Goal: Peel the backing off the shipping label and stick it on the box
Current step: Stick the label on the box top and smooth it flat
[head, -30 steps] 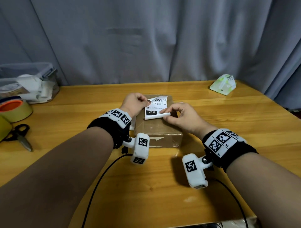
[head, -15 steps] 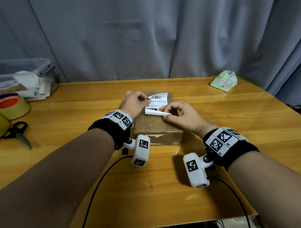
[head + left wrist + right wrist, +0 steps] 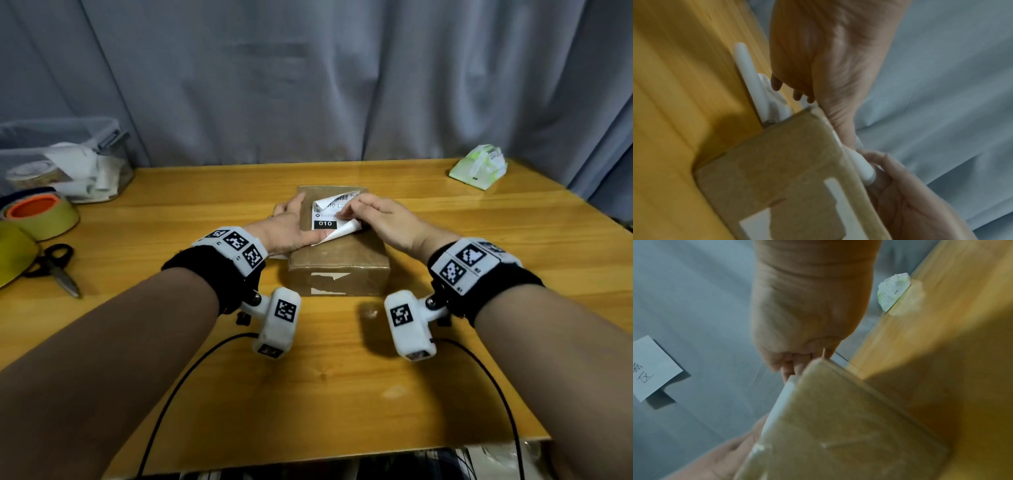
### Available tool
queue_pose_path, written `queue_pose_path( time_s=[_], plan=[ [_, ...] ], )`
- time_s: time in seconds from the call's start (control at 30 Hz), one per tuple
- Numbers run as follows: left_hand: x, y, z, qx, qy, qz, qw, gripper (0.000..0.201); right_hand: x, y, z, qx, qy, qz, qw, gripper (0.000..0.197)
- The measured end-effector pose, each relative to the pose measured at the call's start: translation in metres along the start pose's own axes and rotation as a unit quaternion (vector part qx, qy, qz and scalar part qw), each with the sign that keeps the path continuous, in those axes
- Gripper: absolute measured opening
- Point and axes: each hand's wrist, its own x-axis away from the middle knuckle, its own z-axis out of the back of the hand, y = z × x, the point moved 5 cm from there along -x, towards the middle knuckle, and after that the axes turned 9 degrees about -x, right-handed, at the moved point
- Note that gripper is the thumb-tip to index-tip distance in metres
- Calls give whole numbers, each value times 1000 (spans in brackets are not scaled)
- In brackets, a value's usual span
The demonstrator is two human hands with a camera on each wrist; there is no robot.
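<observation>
A brown cardboard box [image 3: 337, 253] sits in the middle of the wooden worktop [image 3: 308, 377], and the white shipping label [image 3: 330, 216] lies across its top, printed side up, with a black "010" block toward the near edge. Its near right corner curls up off the cardboard and its far corner lifts too.

The left hand [image 3: 291, 226] rests along the left side of the box top, fingers fairly straight, the thumb laid against the near edge of the label. The right hand [image 3: 380, 219] reaches in from the right, fingers bent down onto the label's right side; I cannot tell whether they pinch the paper or only press it.

Off to the left are scissors [image 3: 56, 269], rolls of tape [image 3: 41, 214] and a clear plastic bin [image 3: 65, 161] of paper scraps. A green-and-white packet [image 3: 479, 167] lies at the far right corner, before a grey curtain [image 3: 308, 78].
</observation>
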Motion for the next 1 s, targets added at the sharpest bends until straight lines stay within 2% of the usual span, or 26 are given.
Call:
queue_pose_path(
  time_s=[0.1, 0.3, 0.53, 0.63, 0.77, 0.83, 0.87, 0.93, 1.0],
  plan=[
    [2, 1, -1, 23, 3, 0, 1000, 101, -12, -11, -2, 57, 4, 23, 998, 21],
    [1, -3, -4, 49, 3, 2, 999, 101, -29, -10, 2, 36, 58, 19, 998, 12],
    [3, -1, -5, 84, 4, -10, 996, 98, -18, 12, 8, 158, 3, 5, 987, 23],
    [4, 1, -5, 95, 20, -18, 995, 86, -6, 8, 12, 200, -39, -22, 979, 36],
    [4, -2, -4, 75, 80, -19, 994, 67, 7, -1, 14, 260, -92, -46, 960, 47],
    [4, -4, -2, 50, 117, -17, 992, 61, 8, -4, 13, 295, -113, -45, 948, 44],
    [4, -4, -1, 28, 132, -16, 991, 58, 7, -8, 12, 291, -100, -30, 951, 39],
    [6, -2, 4, -27, 163, -23, 986, 54, 6, -17, 7, 213, -47, 1, 976, 35],
    [10, -1, 9, -66, 183, -36, 980, 50, 8, -17, -4, 138, -35, -15, 990, 37]
  ],
)
